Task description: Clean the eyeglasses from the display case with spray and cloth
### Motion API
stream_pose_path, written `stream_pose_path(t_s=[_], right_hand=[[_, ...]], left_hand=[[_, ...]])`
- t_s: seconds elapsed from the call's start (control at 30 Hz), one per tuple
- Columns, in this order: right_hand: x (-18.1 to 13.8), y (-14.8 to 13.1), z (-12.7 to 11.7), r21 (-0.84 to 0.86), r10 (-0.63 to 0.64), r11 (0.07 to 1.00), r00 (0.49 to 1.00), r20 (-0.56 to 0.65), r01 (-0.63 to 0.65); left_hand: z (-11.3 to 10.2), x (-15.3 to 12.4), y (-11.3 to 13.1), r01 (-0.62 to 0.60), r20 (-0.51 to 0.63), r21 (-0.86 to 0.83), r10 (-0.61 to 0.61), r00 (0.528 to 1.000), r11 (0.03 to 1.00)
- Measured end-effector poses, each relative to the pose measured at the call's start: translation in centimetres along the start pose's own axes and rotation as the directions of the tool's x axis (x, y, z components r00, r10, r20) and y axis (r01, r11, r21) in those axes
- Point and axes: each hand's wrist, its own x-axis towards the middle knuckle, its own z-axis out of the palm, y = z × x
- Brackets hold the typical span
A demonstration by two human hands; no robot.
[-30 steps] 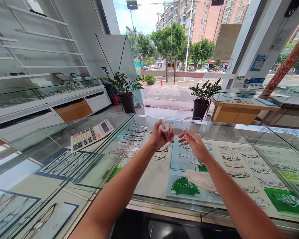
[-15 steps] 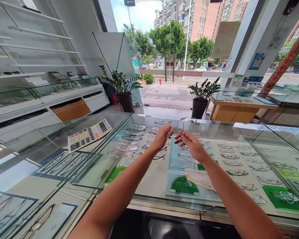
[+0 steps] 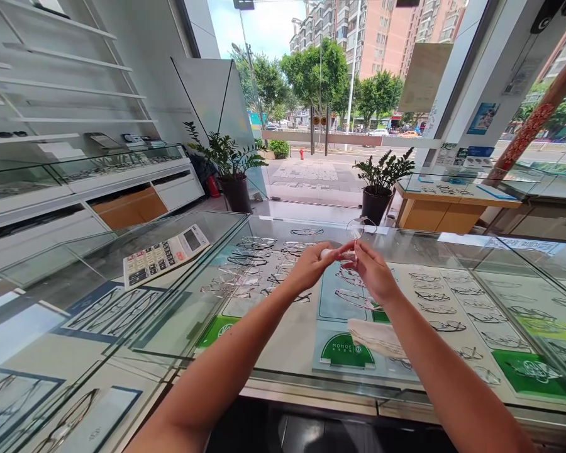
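My right hand [image 3: 376,274] pinches a pair of thin-rimmed eyeglasses [image 3: 361,228], with a round lens raised above the fingertips. My left hand [image 3: 314,263] is closed around a small white thing [image 3: 327,253], mostly covered by the fingers; its kind cannot be made out. The fingertips of both hands meet just below the lens. Beneath them, rows of eyeglass frames [image 3: 248,259] lie inside the glass display case [image 3: 283,352]. A folded pale cloth [image 3: 376,336] rests on the glass near my right forearm.
A calculator [image 3: 166,257] lies on the glass to the left. Potted plants [image 3: 236,192] stand beyond the counter, beside glass doors. More eyeglasses [image 3: 446,326] fill the case at right. A wooden cabinet [image 3: 446,214] stands farther off.
My left hand has moved right until its fingers meet those of my right hand. The eyeglasses have turned, so the round lens now shows wider and farther right.
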Motion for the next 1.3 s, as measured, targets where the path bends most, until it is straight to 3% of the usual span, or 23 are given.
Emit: stream_pose_path(t_s=[0.13, 0.2, 0.27, 0.3, 0.4, 0.53, 0.67, 1.0, 1.3], right_hand=[[0.0, -0.1, -0.3, -0.018, -0.011, 1.0, 0.999, -0.041, 0.011], [0.0, -0.1, -0.5, -0.014, -0.02, 1.0, 0.999, -0.049, 0.019], [0.1, -0.1, -0.7, -0.007, -0.012, 1.0, 0.999, -0.044, 0.012], [0.1, -0.1, -0.8, -0.002, -0.005, 1.0, 0.999, -0.041, 0.004], [0.2, 0.0, -1.1, 0.008, 0.007, 1.0, 0.999, -0.039, -0.006], [0.2, 0.1, -1.3, -0.003, -0.001, 1.0, 0.998, -0.06, 0.001], [0.1, 0.1, -1.2, -0.034, 0.008, 0.999, 0.998, -0.067, -0.01], [0.0, 0.3, -1.1, -0.054, 0.018, 0.998, 0.999, -0.042, -0.02], [0.0, -0.1, -1.1, -0.019, 0.027, 0.999, 0.998, -0.064, -0.029]], left_hand=[[-3.3, 1.7, -2.1, 0.018, -0.231, -0.099, -0.041, 0.972, 0.995], [-5.9, 2.7, -3.7, 0.079, -0.412, -0.095, -0.111, 0.904, 0.992], [-8.7, 3.4, -5.4, 0.19, -0.575, 0.016, -0.146, 0.805, 0.982], [-10.0, 3.6, -6.1, 0.274, -0.636, 0.081, -0.162, 0.754, 0.958], [-13.4, 3.4, -7.7, 0.389, -0.727, 0.141, -0.171, 0.665, 0.91], [-16.5, 1.6, -8.9, 0.502, -0.789, 0.19, -0.173, 0.59, 0.844], [-18.3, 0.0, -10.1, 0.629, -0.829, 0.159, -0.242, 0.504, 0.761], [-19.8, -1.2, -12.2, 0.81, -0.833, 0.053, -0.421, 0.358, 0.585], [-19.8, -1.3, -11.8, 0.828, -0.839, -0.013, -0.457, 0.296, 0.561]])
